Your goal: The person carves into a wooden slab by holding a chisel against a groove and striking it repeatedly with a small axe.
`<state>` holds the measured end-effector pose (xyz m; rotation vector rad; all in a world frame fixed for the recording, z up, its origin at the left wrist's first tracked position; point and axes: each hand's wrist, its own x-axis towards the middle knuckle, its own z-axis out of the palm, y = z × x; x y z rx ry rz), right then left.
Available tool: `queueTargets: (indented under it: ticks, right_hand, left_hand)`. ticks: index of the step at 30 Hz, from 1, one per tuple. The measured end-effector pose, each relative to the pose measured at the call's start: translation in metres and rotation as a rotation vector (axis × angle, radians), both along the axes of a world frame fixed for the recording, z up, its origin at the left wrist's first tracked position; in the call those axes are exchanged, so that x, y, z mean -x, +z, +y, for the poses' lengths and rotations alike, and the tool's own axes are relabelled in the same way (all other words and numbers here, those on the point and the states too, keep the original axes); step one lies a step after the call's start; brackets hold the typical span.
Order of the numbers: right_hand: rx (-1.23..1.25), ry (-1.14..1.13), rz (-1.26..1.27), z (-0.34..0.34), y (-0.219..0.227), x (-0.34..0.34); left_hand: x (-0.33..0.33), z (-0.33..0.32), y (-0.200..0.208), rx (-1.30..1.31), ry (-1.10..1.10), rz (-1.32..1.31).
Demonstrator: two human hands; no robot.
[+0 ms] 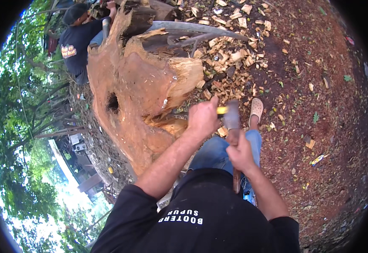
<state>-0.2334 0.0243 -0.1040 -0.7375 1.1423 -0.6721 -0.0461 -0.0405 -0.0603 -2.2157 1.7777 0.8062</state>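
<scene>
Left hand (201, 117) clamped on a yellow-ended chisel (222, 110) set against the cut face of the orange stump (133, 88); right hand (239, 152) gripping the hammer (233, 126) handle, head raised behind the chisel's butt, presumably to drive it; wood chips (230, 50) litter the ground

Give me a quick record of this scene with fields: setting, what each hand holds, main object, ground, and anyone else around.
Setting: outdoors, bare earth under trees
Left hand: closed on a yellow-handled tool held against the wood
Right hand: gripping the wooden handle of a hammer, head raised by the yellow handle's end
Main object: large reddish tree stump with a dark hole, freshly cut pale wood on its right side
Ground: wood chips scattered beyond the stump
Foot: pale sandal
Others: person in dark shirt behind the stump
</scene>
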Motion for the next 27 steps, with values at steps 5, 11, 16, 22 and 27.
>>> queueTargets:
  ticks: [5,11,16,22,27]
  right_hand:
    - [-0.171,0.139,-0.038,-0.004,0.001,0.018]
    - [-0.147,-0.040,-0.156,0.018,-0.007,0.012]
    - [0.116,0.282,0.102,0.003,-0.015,0.018]
    - [-0.194,0.061,0.085,-0.002,-0.009,0.052]
    - [-0.220,0.149,0.102,-0.009,-0.001,0.059]
  left_hand:
    - [-0.004,0.011,0.007,-0.021,-0.010,-0.056]
    - [0.001,0.014,0.009,0.027,-0.048,-0.059]
    - [0.001,0.026,-0.002,0.030,-0.084,-0.128]
    - [0.025,-0.013,0.022,0.155,-0.012,0.013]
    - [0.046,-0.038,0.029,0.251,-0.031,0.073]
